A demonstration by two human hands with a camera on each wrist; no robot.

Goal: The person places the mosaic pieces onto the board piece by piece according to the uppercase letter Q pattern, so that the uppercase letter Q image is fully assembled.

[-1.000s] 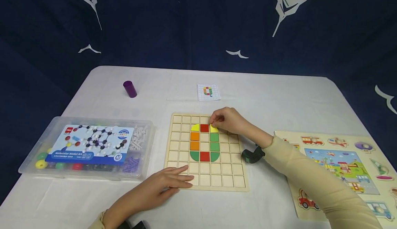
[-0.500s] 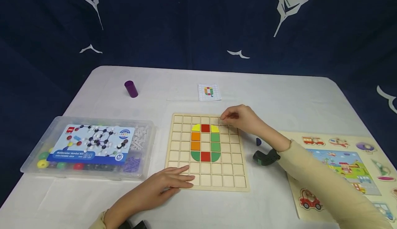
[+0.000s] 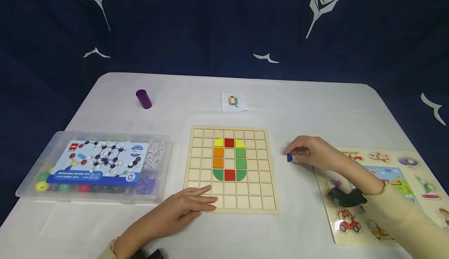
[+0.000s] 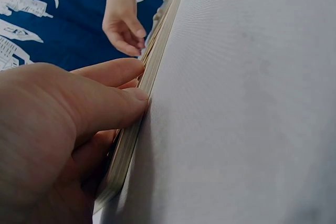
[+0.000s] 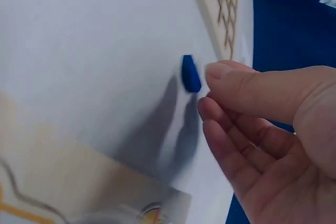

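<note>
A wooden grid board (image 3: pixel 254 189) lies mid-table, with red, orange, yellow and green flat pieces forming a ring in its cells. On its near left corner rests my left hand (image 3: pixel 180 208), fingers spread over the cells; the left wrist view shows the thumb (image 4: pixel 121 106) against the board's edge. My right hand (image 3: pixel 315 154) is right of the board, low over the white cloth. A small dark blue piece (image 5: pixel 190 74) is on the cloth just off the right thumb and fingertips, which stand a little apart with nothing between them.
A clear molecular model kit box (image 3: pixel 163 169) lies at left. Behind it stands a purple cylinder (image 3: pixel 144 99). A small pattern card (image 3: pixel 234 102) lies beyond the board. At right, under my forearm, is a wooden picture puzzle (image 3: pixel 338 237).
My right hand has left the yellow piece at the ring's upper right corner and moved right and nearer, to the blue piece. My left hand stays on the board.
</note>
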